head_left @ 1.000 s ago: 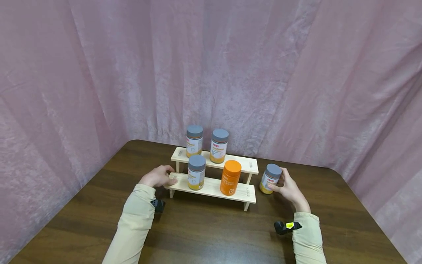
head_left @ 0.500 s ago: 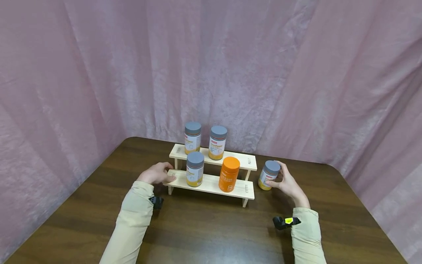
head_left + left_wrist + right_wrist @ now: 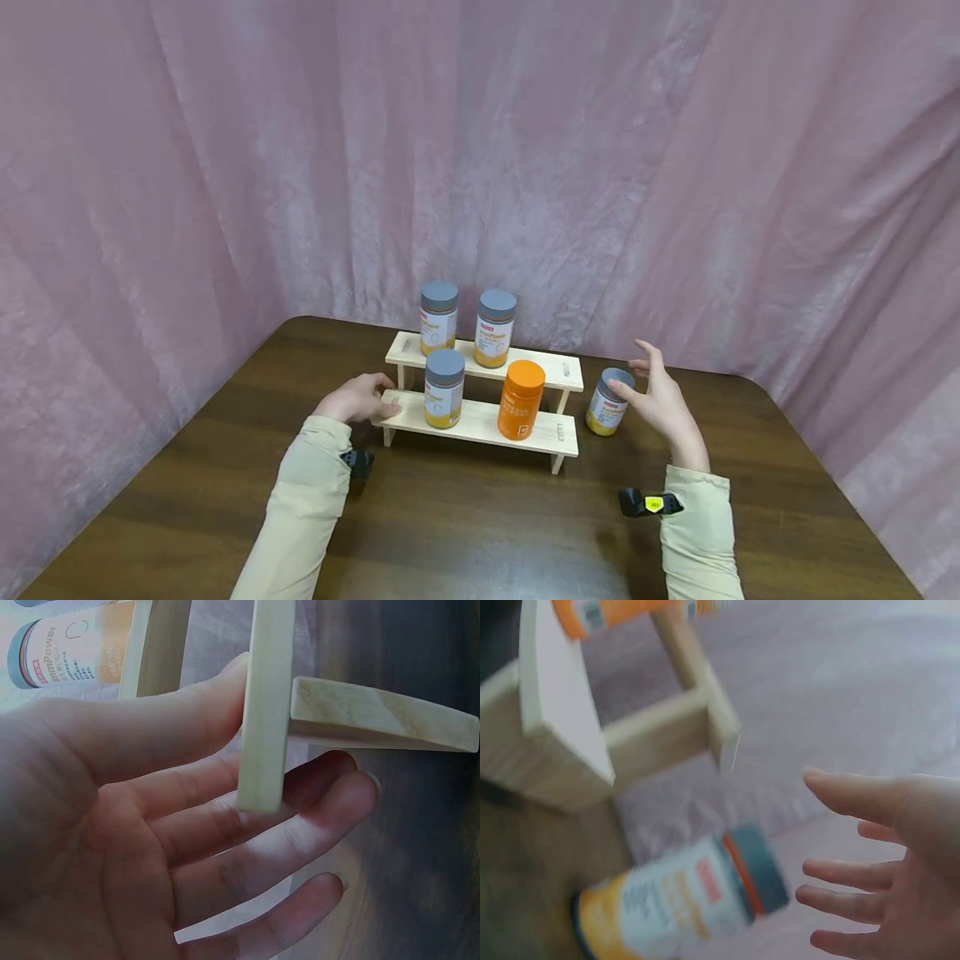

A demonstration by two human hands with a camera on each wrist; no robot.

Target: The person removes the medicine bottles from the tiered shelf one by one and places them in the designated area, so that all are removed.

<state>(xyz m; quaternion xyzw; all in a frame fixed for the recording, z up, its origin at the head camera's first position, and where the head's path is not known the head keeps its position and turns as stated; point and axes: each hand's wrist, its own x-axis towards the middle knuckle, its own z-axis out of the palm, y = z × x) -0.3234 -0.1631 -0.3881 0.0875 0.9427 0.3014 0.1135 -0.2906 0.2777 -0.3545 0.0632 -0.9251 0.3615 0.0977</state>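
My left hand (image 3: 360, 398) grips the left end of a two-step wooden shelf's lower board (image 3: 480, 421), thumb on top and fingers beneath; the left wrist view shows the board's end (image 3: 266, 712) between them. On the right, a jar (image 3: 608, 402) with a grey lid, white label and yellow base stands upright on the table beside the shelf. Above it, my right hand (image 3: 663, 404) is spread, thumb and fingers apart. The right wrist view shows the fingers of this hand (image 3: 900, 870) off the jar's lid (image 3: 756, 868), with nothing held.
On the lower board stand a grey-lidded jar (image 3: 444, 389) and an orange jar (image 3: 521, 400). Two more grey-lidded jars, one left (image 3: 438, 319) and one right (image 3: 495, 329), stand on the upper board (image 3: 543, 367). A pink curtain (image 3: 480, 167) hangs behind the brown table (image 3: 465, 517).
My right hand has let go of the grey-lidded jar and risen above it, fingers spreading. That jar stays beside the shelf. The left hand keeps its hold on the board.
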